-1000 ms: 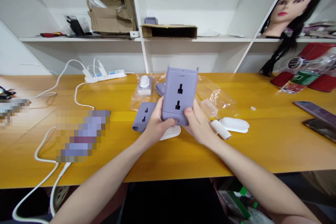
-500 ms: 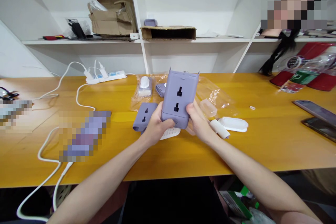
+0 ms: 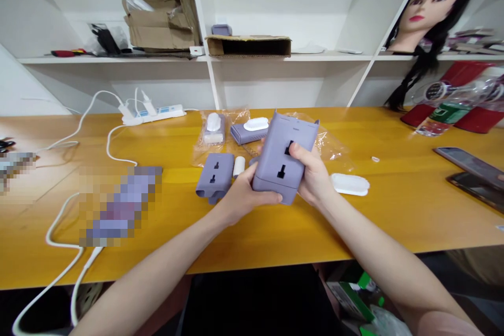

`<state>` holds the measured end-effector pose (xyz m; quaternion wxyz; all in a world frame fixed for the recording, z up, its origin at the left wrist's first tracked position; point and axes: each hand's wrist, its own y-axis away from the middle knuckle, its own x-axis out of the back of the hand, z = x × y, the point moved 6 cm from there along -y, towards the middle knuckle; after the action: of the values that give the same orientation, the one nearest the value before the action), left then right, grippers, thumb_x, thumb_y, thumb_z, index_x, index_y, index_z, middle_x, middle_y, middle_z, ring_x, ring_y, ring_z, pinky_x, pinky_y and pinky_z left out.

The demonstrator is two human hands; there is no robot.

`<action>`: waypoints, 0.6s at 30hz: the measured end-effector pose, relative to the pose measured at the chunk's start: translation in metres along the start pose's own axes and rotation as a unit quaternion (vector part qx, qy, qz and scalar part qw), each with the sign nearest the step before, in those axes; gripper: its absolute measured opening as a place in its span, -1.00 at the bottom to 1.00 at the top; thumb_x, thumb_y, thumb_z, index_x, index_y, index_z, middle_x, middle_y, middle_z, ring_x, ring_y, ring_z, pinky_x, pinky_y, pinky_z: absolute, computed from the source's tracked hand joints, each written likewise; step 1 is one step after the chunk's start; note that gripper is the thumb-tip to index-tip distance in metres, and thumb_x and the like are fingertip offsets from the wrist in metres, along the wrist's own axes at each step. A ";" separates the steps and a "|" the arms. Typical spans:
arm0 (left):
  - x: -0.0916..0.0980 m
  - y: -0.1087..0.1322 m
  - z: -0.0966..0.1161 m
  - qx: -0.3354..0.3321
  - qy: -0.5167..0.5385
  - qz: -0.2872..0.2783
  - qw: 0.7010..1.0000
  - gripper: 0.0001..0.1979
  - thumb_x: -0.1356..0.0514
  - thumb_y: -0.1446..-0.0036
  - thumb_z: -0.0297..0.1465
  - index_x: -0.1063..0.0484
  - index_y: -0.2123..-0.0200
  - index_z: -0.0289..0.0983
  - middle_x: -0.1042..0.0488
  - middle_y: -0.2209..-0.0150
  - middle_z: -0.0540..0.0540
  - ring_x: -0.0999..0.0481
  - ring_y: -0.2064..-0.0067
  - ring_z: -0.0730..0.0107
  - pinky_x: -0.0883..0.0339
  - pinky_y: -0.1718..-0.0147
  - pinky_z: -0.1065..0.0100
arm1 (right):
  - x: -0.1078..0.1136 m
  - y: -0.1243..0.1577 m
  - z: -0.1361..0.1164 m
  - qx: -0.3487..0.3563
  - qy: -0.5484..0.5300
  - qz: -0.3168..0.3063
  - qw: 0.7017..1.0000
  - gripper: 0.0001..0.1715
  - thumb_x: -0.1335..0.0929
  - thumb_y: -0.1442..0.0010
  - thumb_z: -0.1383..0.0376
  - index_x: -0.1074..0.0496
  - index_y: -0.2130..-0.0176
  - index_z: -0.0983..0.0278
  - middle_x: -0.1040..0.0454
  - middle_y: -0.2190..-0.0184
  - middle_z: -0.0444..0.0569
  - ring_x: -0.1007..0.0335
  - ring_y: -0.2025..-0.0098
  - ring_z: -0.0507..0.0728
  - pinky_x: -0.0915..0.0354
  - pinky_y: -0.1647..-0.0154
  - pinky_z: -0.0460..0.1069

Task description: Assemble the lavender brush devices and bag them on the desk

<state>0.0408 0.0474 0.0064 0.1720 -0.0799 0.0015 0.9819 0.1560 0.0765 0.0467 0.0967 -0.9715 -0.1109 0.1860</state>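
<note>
Forearms angled inward, the left hand (image 3: pixel 244 195) and right hand (image 3: pixel 309 177) grip a tilted lavender socket adapter (image 3: pixel 271 170) with curled fingers.

**Our lavender socket adapter (image 3: pixel 275 164), tilted between two hands**

We grip the boxy, matte casing in the air, its face turned up and leaning to the right. Our left hand (image 3: pixel 244 198) cups the lower edge, fingers curled beneath it. Our right hand (image 3: pixel 309 176) holds the right side, its thumb partly over the upper of two black socket openings. The lower opening (image 3: pixel 281 171) shows clear. Two small tabs stand at the top corners.
</note>
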 end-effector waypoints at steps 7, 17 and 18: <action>0.002 0.001 -0.006 0.081 0.030 0.007 0.996 -0.65 -0.46 0.36 -0.44 -0.52 0.38 -0.31 -0.57 0.39 -0.05 -0.51 0.33 0.32 -0.35 0.19 0.19 | -0.004 0.004 -0.003 0.048 0.031 0.020 0.998 -0.39 -0.43 0.03 0.01 -0.32 0.02 0.16 -0.46 0.11 0.05 -0.41 0.11 0.26 -0.39 0.10 0.20; -0.002 0.002 0.002 0.034 0.034 -0.013 0.999 -0.66 -0.46 0.34 -0.42 -0.51 0.39 -0.30 -0.54 0.45 0.00 -0.48 0.40 0.37 -0.35 0.27 0.26 | -0.001 0.001 -0.019 0.039 0.047 0.029 0.998 -0.48 -0.46 0.04 0.06 -0.35 0.11 0.17 -0.49 0.15 0.03 -0.43 0.10 0.27 -0.39 0.08 0.21; -0.002 0.002 0.003 0.034 0.037 -0.021 0.999 -0.67 -0.45 0.35 -0.42 -0.50 0.41 -0.31 -0.53 0.47 0.01 -0.47 0.41 0.39 -0.34 0.27 0.27 | -0.001 0.002 -0.020 0.039 0.049 0.031 0.998 -0.50 -0.46 0.04 0.05 -0.36 0.13 0.17 -0.49 0.16 0.04 -0.44 0.10 0.28 -0.40 0.09 0.22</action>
<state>0.0412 0.0445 0.0092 0.1950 -0.1099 0.0394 0.9738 0.1628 0.0717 0.0652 0.1345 -0.9779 -0.0688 0.1448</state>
